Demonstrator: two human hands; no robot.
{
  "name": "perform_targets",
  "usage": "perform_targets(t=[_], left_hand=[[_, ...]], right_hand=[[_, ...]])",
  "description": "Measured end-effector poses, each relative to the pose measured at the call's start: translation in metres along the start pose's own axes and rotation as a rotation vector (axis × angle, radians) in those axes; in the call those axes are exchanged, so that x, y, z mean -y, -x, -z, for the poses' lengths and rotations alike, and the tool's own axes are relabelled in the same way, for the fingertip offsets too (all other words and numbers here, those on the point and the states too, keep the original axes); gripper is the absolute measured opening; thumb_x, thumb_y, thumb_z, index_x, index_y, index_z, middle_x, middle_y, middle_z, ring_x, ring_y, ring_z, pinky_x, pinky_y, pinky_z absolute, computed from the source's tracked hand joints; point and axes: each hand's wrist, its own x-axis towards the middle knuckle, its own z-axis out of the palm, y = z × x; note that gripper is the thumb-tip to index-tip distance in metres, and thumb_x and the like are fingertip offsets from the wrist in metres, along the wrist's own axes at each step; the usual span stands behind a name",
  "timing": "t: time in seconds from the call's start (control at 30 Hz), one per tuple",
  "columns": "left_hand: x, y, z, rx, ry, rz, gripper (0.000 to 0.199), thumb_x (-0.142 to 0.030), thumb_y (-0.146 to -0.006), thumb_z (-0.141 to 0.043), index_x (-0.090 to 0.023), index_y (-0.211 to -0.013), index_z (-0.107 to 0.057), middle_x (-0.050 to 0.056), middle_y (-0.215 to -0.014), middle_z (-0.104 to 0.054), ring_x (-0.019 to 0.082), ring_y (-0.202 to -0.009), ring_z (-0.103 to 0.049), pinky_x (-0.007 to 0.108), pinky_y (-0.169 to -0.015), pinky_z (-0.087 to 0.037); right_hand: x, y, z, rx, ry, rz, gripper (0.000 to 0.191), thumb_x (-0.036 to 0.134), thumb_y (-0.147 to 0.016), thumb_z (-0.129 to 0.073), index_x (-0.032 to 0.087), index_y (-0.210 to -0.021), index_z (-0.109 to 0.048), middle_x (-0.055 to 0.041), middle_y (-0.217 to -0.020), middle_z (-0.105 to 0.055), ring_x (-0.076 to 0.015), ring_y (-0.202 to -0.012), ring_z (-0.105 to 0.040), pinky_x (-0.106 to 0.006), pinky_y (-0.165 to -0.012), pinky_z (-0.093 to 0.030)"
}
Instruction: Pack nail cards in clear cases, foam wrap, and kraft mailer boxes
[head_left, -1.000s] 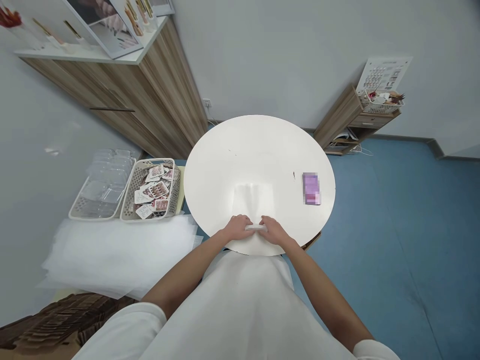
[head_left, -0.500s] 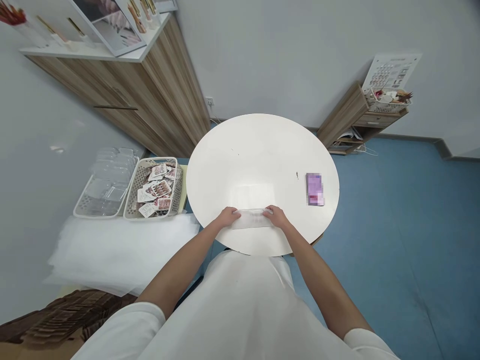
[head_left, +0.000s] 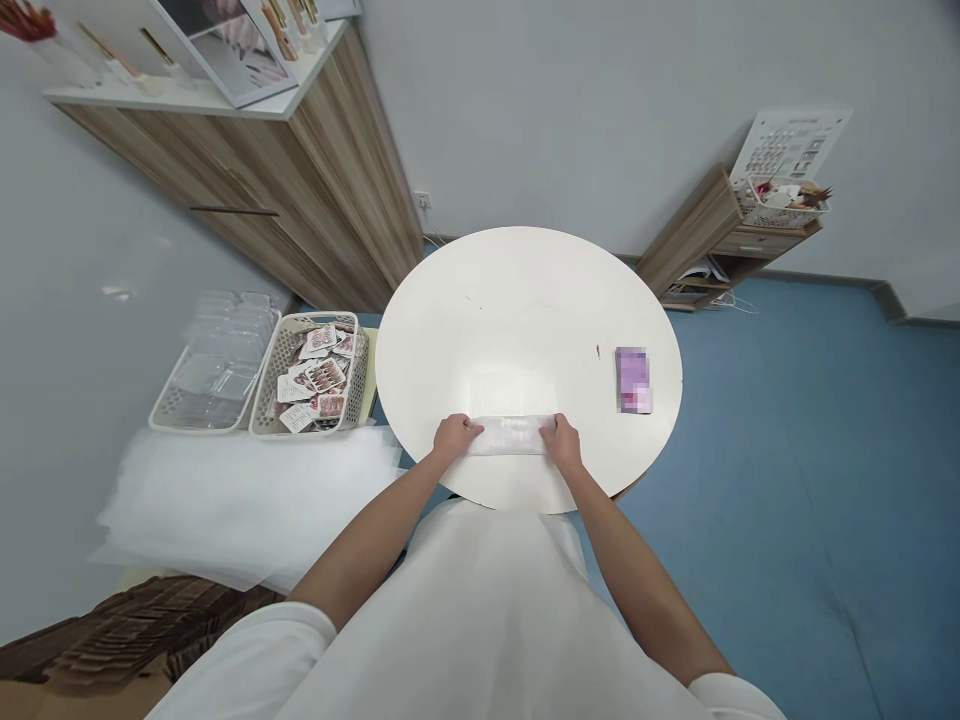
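Note:
At the near side of the white round table (head_left: 525, 300), a translucent white packing sheet (head_left: 511, 436) lies folded into a flat strip. My left hand (head_left: 454, 436) closes on its left end, thumb on top. The right end is pinched by my right hand (head_left: 562, 440). A thin flat part of the sheet seems to extend away from me beyond the strip, faint against the tabletop. Whether anything is wrapped inside the strip I cannot make out. Off to the right lies a purple packet (head_left: 634, 380), blurred into blocks.
Left of the table stand a basket of printed cards (head_left: 349, 400) and a basket of clear plastic boxes (head_left: 161, 410). A stack of white sheets (head_left: 247, 500) lies nearer me, above brown cardboard (head_left: 142, 625). Wooden cabinets (head_left: 352, 160) stand behind.
My right hand has shifted slightly right, toward the end of the strip. The strip now looks flatter and wider between my hands. My left hand has hardly moved.

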Motion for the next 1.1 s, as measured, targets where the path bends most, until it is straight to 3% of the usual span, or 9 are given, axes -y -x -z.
perform_targets(t=[0.33, 0.7, 0.97, 1.1], left_hand=[[-0.003, 0.000, -0.003, -0.013, -0.020, 0.046, 0.024, -0.044, -0.069, -0.055, -0.020, -0.066, -0.051, 0.001, -0.073, -0.059, 0.015, -0.068, -0.055, 0.023, -0.048, -0.030], [-0.008, 0.001, -0.007, -0.014, -0.111, -0.060, 0.022, -0.043, -0.073, -0.053, -0.022, -0.072, -0.054, -0.001, -0.073, -0.061, 0.015, -0.068, -0.055, 0.024, -0.051, -0.031], [-0.007, 0.004, -0.007, -0.009, -0.078, -0.059, 0.025, -0.046, -0.075, -0.052, -0.021, -0.080, -0.055, 0.001, -0.078, -0.061, 0.016, -0.072, -0.055, 0.024, -0.054, -0.034], [-0.003, 0.020, -0.003, -0.187, -0.044, -0.160, 0.041, -0.047, -0.081, -0.044, -0.018, -0.110, -0.046, 0.008, -0.104, -0.057, 0.020, -0.094, -0.053, 0.029, -0.071, -0.041]], right_hand=[[0.000, 0.006, -0.004, -0.039, 0.004, -0.038, 0.034, 0.025, -0.078, -0.041, 0.019, -0.111, -0.041, -0.0061, -0.088, -0.059, -0.0185, -0.077, -0.056, -0.024, -0.062, -0.039], [-0.010, 0.029, -0.010, -0.117, -0.073, -0.125, 0.036, 0.028, -0.076, -0.041, 0.017, -0.111, -0.043, -0.0061, -0.085, -0.061, -0.0191, -0.076, -0.057, -0.025, -0.062, -0.040], [-0.009, 0.032, -0.011, -0.120, -0.110, -0.128, 0.039, 0.029, -0.076, -0.043, 0.017, -0.112, -0.043, -0.0082, -0.092, -0.060, -0.0207, -0.083, -0.057, -0.028, -0.068, -0.042], [-0.018, 0.034, -0.001, -0.161, -0.201, -0.073, 0.047, 0.033, -0.074, -0.048, 0.017, -0.117, -0.040, -0.0105, -0.111, -0.054, -0.0210, -0.102, -0.051, -0.029, -0.082, -0.041]])
